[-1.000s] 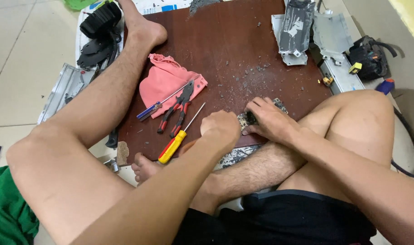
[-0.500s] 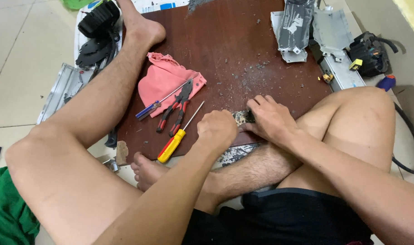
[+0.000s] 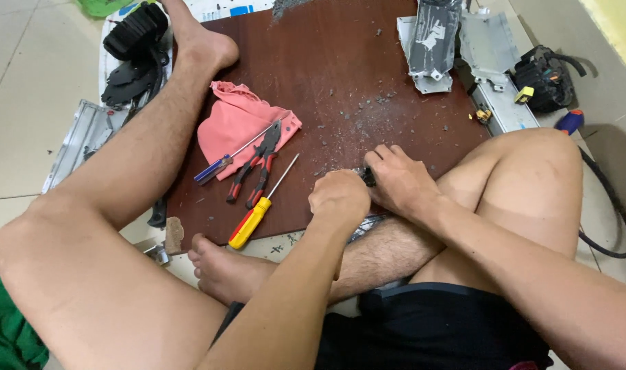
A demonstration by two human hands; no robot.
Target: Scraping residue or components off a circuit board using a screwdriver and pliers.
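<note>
A person sits on the floor, both hands meeting at the near edge of a brown board (image 3: pixel 367 62). The left hand (image 3: pixel 339 197) is fisted and the right hand (image 3: pixel 397 179) curled around a small dark part (image 3: pixel 368 177), pinning it steady. Pliers (image 3: pixel 258 163), two screwdrivers and a pink cloth (image 3: pixel 234 123) lie just left, within reach.

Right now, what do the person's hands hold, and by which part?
Both the left hand and right hand close on a small dark part; grip point hidden.

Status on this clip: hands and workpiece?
Left hand and right hand both clenched on small dark metal part, mostly hidden. Yellow-handled screwdriver idle beside.
</note>
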